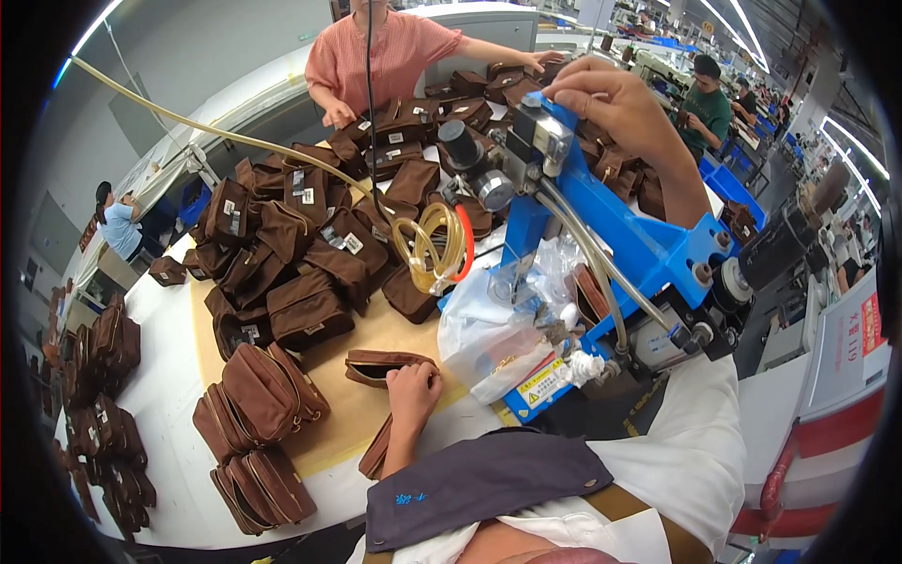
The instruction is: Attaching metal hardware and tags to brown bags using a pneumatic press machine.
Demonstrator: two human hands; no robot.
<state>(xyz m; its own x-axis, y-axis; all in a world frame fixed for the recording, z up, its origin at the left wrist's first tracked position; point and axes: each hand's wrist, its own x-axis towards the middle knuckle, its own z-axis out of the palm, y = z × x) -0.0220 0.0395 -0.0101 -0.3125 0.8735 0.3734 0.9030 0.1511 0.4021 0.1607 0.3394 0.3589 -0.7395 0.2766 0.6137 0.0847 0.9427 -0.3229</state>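
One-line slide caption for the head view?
Left hand holds an open brown pouch while right hand rests atop the blue press machine.

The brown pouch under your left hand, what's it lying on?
The brown pouch, pressed by the left hand, lies on a tan cardboard sheet spread over the white table. Its inside stays hidden from view.

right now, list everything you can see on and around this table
brown pouches: many, piled across table centre and back
open brown pouch: one, under left hand
stacked brown pouches: several, front left
blue press machine: one, right of table
coiled clear hose: one, beside machine
clear plastic bag: one, at machine base
white table: one
person in pink shirt: one, across the table
left hand: grip on open pouch
right hand: on top of machine
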